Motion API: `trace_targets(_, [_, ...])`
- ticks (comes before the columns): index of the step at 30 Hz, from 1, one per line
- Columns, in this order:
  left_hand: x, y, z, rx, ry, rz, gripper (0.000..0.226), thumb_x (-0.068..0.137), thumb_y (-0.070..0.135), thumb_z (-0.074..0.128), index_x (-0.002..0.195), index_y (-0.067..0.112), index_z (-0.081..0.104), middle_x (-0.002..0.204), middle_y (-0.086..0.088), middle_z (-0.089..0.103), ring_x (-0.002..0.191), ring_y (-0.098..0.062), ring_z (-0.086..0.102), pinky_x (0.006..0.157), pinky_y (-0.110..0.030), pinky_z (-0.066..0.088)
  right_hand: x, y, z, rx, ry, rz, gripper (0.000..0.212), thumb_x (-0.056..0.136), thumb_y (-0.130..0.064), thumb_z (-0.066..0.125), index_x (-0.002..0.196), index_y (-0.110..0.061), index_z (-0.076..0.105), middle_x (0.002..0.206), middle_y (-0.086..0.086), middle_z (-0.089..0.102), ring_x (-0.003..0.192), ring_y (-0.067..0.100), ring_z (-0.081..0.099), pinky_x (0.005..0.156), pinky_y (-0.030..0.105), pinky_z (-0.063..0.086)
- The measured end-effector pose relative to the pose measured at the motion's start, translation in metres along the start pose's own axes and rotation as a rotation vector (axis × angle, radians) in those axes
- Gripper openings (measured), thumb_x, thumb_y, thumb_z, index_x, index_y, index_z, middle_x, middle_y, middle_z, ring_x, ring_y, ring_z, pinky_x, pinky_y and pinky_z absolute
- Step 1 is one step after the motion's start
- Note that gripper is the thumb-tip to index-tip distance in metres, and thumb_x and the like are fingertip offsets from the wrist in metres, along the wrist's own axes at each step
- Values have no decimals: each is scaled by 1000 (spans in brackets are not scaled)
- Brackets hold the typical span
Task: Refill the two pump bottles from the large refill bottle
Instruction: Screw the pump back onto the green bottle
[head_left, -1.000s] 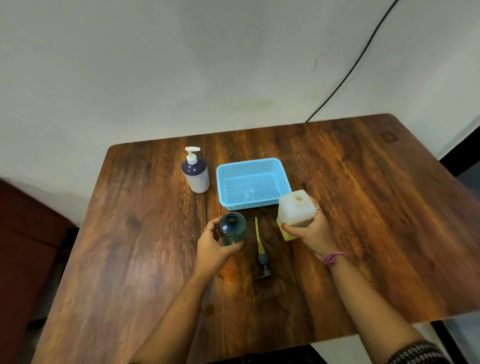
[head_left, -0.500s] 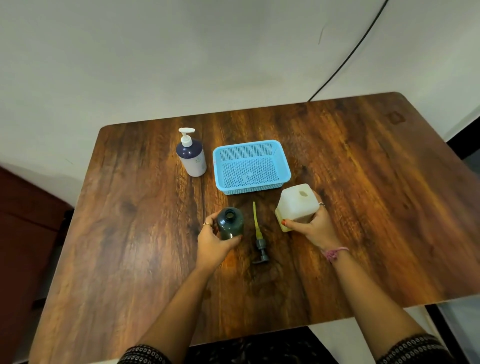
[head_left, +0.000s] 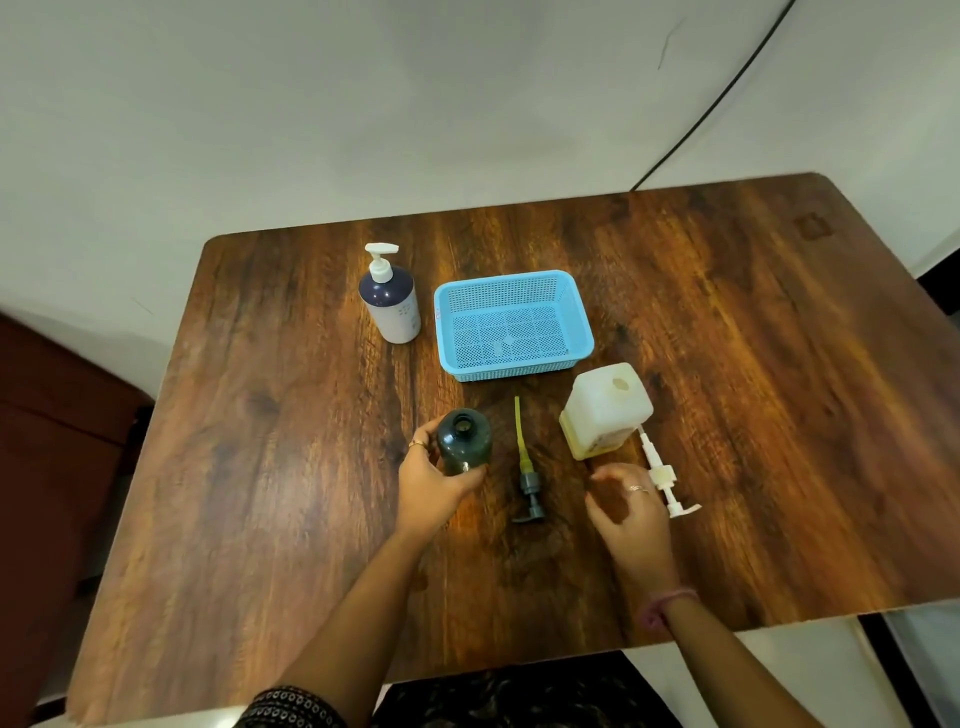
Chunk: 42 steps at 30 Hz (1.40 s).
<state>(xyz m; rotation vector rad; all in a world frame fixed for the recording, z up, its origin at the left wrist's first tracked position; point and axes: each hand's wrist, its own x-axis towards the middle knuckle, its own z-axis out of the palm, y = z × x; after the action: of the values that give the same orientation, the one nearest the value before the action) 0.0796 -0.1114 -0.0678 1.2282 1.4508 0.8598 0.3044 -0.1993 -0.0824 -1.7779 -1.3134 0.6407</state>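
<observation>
Now the left hand (head_left: 431, 486) wraps its fingers round the dark bottle (head_left: 463, 441), which stands up with its open mouth on top. Just beside it the gray pump (head_left: 527, 470) lies flat, its yellow tube pointing away toward the blue basket (head_left: 584, 332). The right hand (head_left: 631, 512) hangs loose, holding nothing, near the white refill bottle (head_left: 605, 410).

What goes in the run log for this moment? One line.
left hand grips dark bottle | right hand free | square bottle open | both pumps out

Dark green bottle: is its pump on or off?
Off. The dark green bottle shows an open neck, and its grey pump lies on the table beside it.
</observation>
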Motion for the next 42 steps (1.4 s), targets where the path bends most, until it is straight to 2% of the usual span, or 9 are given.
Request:
trace_targets(2, [0, 0, 0, 0, -2, -7, 69, 65, 10, 86, 124, 16, 50, 115, 8, 63, 105, -2, 60, 95, -29, 50, 6, -3, 2, -160, -207, -215, 33, 83, 1, 64, 100, -27, 62, 108, -7, 56, 103, 4, 54, 94, 10, 40])
trace_targets(8, [-2, 4, -1, -10, 11, -4, 69, 65, 3, 84, 125, 10, 49, 113, 11, 61, 101, 7, 60, 88, -16, 51, 37, -11, 24, -661, -611, -618, 52, 82, -3, 63, 128, -25, 56, 137, 7, 51, 103, 25, 59, 83, 36, 54])
trace_targets(16, [0, 17, -8, -4, 26, 51, 68, 66, -1, 82, 124, 8, 48, 108, 12, 59, 92, 19, 56, 76, -3, 44, 52, -29, 32, -766, -817, -611, 45, 96, -8, 45, 139, -18, 45, 151, 4, 32, 123, 24, 42, 101, 33, 40])
trace_targets(24, [7, 37, -10, 36, 69, 107, 68, 64, 6, 86, 123, 10, 52, 109, 13, 59, 95, 18, 54, 79, -1, 41, 60, -71, -8, -318, -537, -604, 39, 81, 4, 57, 114, -16, 64, 132, 3, 56, 112, 24, 55, 99, 36, 45])
trace_targets(29, [16, 65, -6, 17, 75, 146, 69, 63, 7, 87, 122, 17, 52, 114, 10, 60, 99, 12, 55, 83, -4, 44, 90, -114, -49, -90, -363, -556, 37, 83, 3, 65, 115, -16, 64, 122, -2, 62, 115, 6, 55, 101, 19, 40])
trace_targets(33, [27, 96, 1, -9, 64, 195, 72, 63, 7, 87, 126, 11, 52, 121, 2, 59, 106, 1, 57, 83, -6, 45, 124, -149, -82, 21, -208, -570, 35, 84, -10, 69, 118, -8, 62, 110, 2, 67, 96, -5, 60, 80, 5, 44])
trace_targets(35, [31, 115, 6, -21, 68, 216, 75, 59, 14, 89, 125, 12, 53, 121, 2, 61, 107, -3, 59, 83, -11, 48, 143, -164, -96, 84, -178, -544, 36, 87, -19, 66, 122, -12, 60, 107, -1, 69, 91, -1, 64, 76, 11, 50])
trace_targets(38, [39, 145, 14, -40, 92, 236, 77, 52, 25, 86, 122, 19, 55, 118, 5, 63, 107, -9, 60, 83, -18, 52, 171, -192, -116, 272, -173, -516, 32, 91, -20, 61, 123, -19, 59, 107, -3, 70, 100, 10, 66, 89, 27, 52])
trace_targets(42, [51, 186, 24, -41, 93, 280, 67, 63, 10, 85, 120, 22, 51, 114, 9, 61, 104, -6, 58, 72, -4, 46, 207, -235, -144, 340, -169, -580, 29, 92, -23, 56, 121, -25, 55, 109, 2, 67, 103, 10, 65, 89, 27, 51])
